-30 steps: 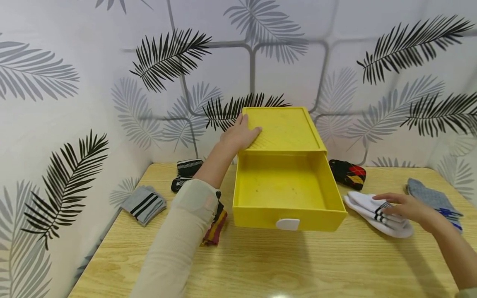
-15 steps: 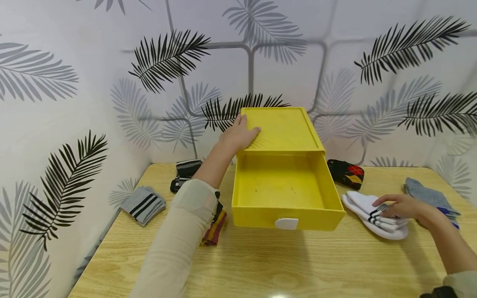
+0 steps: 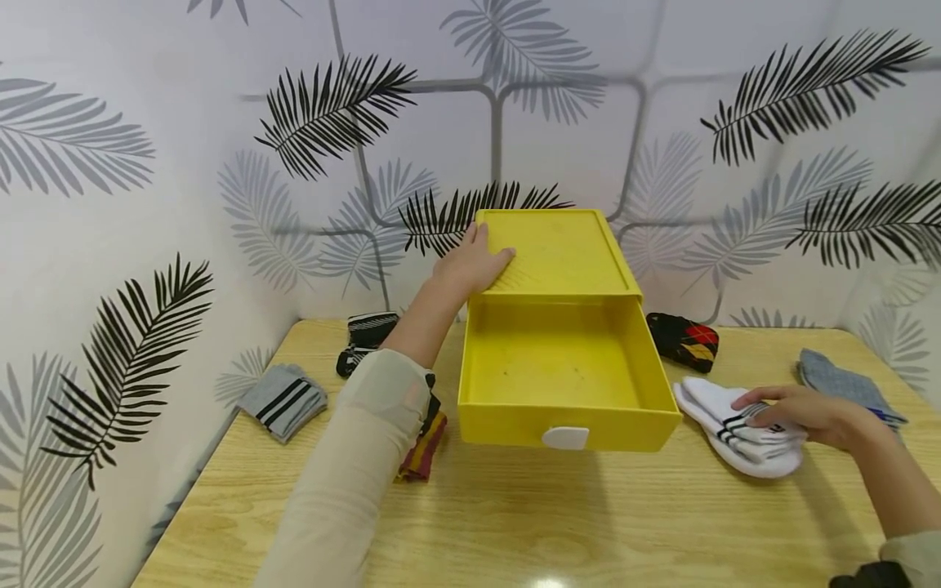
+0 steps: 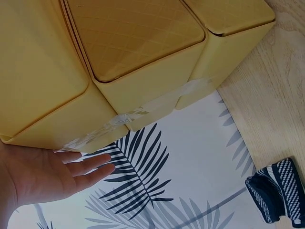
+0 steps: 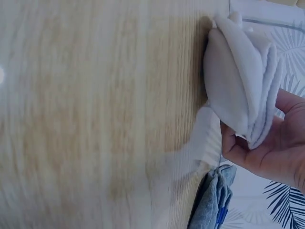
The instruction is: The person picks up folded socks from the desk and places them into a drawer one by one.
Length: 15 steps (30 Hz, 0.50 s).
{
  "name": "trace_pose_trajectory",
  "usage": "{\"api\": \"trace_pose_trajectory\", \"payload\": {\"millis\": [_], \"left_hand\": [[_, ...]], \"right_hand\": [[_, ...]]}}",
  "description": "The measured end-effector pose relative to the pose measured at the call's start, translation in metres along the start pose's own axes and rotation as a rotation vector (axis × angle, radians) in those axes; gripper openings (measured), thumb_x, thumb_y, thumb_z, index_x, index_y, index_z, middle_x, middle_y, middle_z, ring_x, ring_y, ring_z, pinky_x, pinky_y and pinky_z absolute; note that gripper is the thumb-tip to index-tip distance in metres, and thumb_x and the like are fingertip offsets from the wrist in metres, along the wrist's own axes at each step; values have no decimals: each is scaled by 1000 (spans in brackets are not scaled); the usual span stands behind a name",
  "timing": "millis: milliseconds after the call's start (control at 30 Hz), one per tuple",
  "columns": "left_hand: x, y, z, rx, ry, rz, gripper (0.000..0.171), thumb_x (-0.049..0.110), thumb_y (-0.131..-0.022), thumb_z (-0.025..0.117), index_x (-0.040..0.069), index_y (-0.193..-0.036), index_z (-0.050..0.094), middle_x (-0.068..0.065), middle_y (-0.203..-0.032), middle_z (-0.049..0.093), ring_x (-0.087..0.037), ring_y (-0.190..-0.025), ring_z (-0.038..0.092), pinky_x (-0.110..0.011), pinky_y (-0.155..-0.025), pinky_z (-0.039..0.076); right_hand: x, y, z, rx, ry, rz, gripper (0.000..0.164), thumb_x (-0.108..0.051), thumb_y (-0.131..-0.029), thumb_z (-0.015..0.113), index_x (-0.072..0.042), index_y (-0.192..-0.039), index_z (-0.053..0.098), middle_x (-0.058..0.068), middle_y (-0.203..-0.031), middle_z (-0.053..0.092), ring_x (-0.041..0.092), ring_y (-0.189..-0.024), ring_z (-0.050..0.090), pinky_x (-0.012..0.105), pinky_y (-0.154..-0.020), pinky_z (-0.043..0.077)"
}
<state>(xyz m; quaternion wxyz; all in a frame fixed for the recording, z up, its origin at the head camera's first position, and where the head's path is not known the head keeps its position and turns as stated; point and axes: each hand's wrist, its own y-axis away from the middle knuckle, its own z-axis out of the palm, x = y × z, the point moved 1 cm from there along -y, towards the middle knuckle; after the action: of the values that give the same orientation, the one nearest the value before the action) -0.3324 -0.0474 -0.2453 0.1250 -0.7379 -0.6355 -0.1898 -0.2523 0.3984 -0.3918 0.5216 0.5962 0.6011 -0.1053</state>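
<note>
A yellow drawer unit (image 3: 559,249) stands at mid-table, its top drawer (image 3: 569,429) pulled out and bare inside. My left hand (image 3: 470,265) rests on the unit's upper left edge, with fairly straight fingers; in the left wrist view that hand (image 4: 52,174) lies against the unit's taped side (image 4: 143,107). On the right, my right hand (image 3: 804,412) pinches folded white socks (image 3: 724,400) with black stripes. Seen from the right wrist, thumb and fingers hold one end of the white socks (image 5: 233,76), near the tabletop.
Grey socks with blue trim (image 3: 845,384) lie behind my right hand. Argyle socks (image 3: 684,341) sit right of the unit. To the left are grey striped socks (image 3: 283,402), black patterned socks (image 3: 371,331) and maroon-yellow socks (image 3: 425,449). Patterned walls border the wooden table (image 3: 515,523).
My right hand has moved slightly left and down onto the white socks and now pinches them; they have shifted a little. My left hand has stayed on the drawer unit.
</note>
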Motion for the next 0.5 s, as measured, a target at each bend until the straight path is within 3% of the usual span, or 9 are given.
{"api": "trace_pose_trajectory", "payload": {"millis": [133, 500], "left_hand": [[0, -1, -1, -3, -1, -2, 71, 54, -95, 28, 17, -149, -2, -1, -153, -6, -30, -133, 24, -46, -99, 29], [-1, -2, 0, -10, 19, 0, 71, 53, -95, 29, 17, -149, -1, -1, -153, -5, -31, -133, 24, -48, -101, 26]], "right_hand": [[1, 4, -2, -31, -99, 44, 46, -19, -90, 59, -4, -131, 47, 32, -137, 16, 28, -105, 42, 43, -77, 43], [21, 9, -2, -184, -267, -44, 52, -13, -95, 49, -25, -143, 34, 27, -143, -20, 18, -110, 42, 47, -86, 43]]}}
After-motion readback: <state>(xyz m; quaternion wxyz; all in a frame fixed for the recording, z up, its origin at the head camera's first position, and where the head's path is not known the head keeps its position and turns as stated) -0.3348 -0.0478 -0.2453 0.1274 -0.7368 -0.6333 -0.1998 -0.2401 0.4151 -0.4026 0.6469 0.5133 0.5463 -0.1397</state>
